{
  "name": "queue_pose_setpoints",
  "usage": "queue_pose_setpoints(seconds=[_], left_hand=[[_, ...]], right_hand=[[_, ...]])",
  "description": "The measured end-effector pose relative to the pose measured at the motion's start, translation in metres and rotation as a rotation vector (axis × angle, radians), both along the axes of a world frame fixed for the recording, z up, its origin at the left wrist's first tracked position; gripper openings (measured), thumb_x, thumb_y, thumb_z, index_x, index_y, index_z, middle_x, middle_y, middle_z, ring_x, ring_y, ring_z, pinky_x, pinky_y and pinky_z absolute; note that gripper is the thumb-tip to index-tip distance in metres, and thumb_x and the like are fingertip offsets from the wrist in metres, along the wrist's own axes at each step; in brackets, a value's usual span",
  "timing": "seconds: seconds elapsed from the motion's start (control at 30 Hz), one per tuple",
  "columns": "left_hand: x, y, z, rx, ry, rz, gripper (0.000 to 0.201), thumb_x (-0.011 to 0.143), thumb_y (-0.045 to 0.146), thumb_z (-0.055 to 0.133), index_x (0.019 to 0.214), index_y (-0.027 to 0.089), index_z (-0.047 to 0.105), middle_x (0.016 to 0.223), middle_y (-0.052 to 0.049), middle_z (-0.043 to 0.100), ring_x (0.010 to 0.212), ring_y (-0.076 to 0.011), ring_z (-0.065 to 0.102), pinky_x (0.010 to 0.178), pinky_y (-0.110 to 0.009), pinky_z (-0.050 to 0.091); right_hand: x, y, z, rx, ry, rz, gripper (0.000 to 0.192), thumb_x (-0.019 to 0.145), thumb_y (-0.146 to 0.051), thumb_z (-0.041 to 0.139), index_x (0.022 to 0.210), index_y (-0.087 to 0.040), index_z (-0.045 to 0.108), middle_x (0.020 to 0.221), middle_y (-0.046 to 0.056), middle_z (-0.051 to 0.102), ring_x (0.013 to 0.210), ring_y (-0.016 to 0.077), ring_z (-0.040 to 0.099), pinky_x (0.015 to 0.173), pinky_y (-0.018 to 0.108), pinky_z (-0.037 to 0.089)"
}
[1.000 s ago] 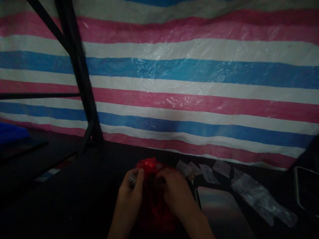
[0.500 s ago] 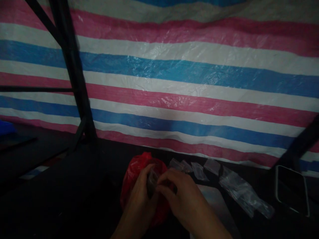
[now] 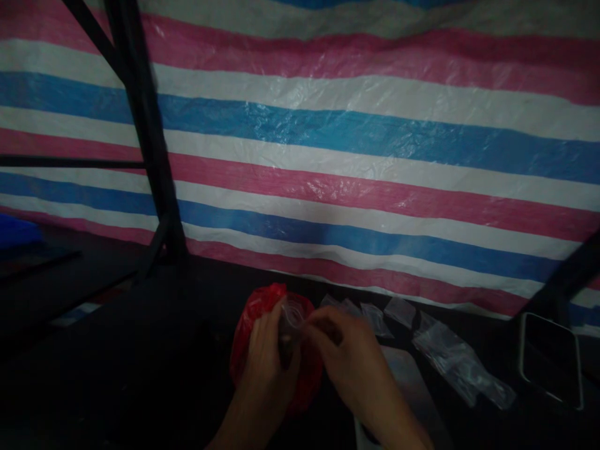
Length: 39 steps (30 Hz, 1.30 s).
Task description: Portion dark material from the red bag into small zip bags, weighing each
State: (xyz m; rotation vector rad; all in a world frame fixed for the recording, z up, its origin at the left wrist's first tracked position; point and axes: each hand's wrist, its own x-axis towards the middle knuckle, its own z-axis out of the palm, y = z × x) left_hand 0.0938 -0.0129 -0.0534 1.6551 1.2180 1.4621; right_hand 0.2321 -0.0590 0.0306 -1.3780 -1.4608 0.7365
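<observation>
Head view: vs half a second ago, small clear bag (image 3: 291, 317) sits slightly higher, hands barely shifted. Left hand (image 3: 267, 356) curls around the bag, right hand (image 3: 349, 356) pinches its top edge, both over the red bag (image 3: 255, 325) on the tabletop (image 3: 154, 375). Bag contents too dark to read; forearms cut off at the bottom.

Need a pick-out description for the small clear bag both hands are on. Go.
Start at the striped pink, white and blue tarp, then drop to the dark table below it. There the left hand and right hand pinch a small clear plastic bag above a crumpled red plastic bag. The other clear bags lie flat, untouched.
</observation>
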Motion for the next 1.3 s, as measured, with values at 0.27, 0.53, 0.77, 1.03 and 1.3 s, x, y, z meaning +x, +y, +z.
queue_pose_setpoints(seconds=[0.27, 0.53, 0.77, 1.03, 1.3], left_hand=[[-0.012, -0.008, 0.005, -0.089, -0.086, -0.046, 0.052, 0.083, 0.034, 0.075, 0.134, 0.027, 0.065, 0.133, -0.009, 0.075, 0.12, -0.0311, 0.073, 0.108, -0.048, 0.055], [-0.018, -0.017, 0.024, -0.33, -0.41, -0.225, 0.06, 0.077, 0.042, 0.083, 0.133, 0.027, 0.067, 0.136, -0.006, 0.076, 0.128, -0.028, 0.071, 0.112, -0.042, 0.054], [-0.015, -0.018, 0.03, -0.505, -0.649, -0.252, 0.054, 0.063, 0.049, 0.093, 0.104, 0.019, 0.075, 0.105, -0.007, 0.085, 0.094, -0.0246, 0.081, 0.082, -0.03, 0.064], [0.007, -0.038, 0.018, -0.833, -0.695, -0.157, 0.035, 0.099, 0.026, 0.055, 0.128, 0.006, 0.054, 0.069, -0.008, 0.08, 0.052, -0.0202, 0.076, 0.058, -0.03, 0.062], [-0.004, -0.037, 0.009, -0.78, -0.536, -0.283, 0.095, 0.084, 0.063, 0.068, 0.152, 0.005, 0.038, 0.059, -0.004, 0.078, 0.053, -0.0272, 0.077, 0.053, -0.034, 0.06]], right_hand=[[-0.009, 0.015, -0.006, 0.061, 0.23, -0.104, 0.021, 0.087, -0.041, 0.072, 0.089, -0.021, 0.078, 0.088, 0.007, 0.081, 0.083, 0.0247, 0.077, 0.075, 0.034, 0.06], [-0.018, 0.015, -0.007, 0.102, 0.209, -0.099, 0.03, 0.089, -0.05, 0.069, 0.092, -0.022, 0.075, 0.086, 0.006, 0.079, 0.078, 0.0232, 0.074, 0.07, 0.032, 0.059], [-0.028, 0.016, -0.013, 0.01, 0.351, -0.066, 0.042, 0.081, -0.056, 0.076, 0.102, -0.02, 0.077, 0.092, 0.009, 0.082, 0.086, 0.0286, 0.079, 0.077, 0.037, 0.061], [-0.014, 0.031, -0.031, -0.145, 0.09, -0.168, 0.034, 0.08, -0.043, 0.066, 0.097, -0.018, 0.079, 0.083, 0.01, 0.082, 0.079, 0.031, 0.078, 0.07, 0.039, 0.057], [-0.023, 0.034, -0.034, -0.172, 0.028, -0.135, 0.026, 0.083, -0.036, 0.066, 0.094, -0.02, 0.084, 0.094, 0.011, 0.085, 0.089, 0.0323, 0.08, 0.081, 0.041, 0.059]])
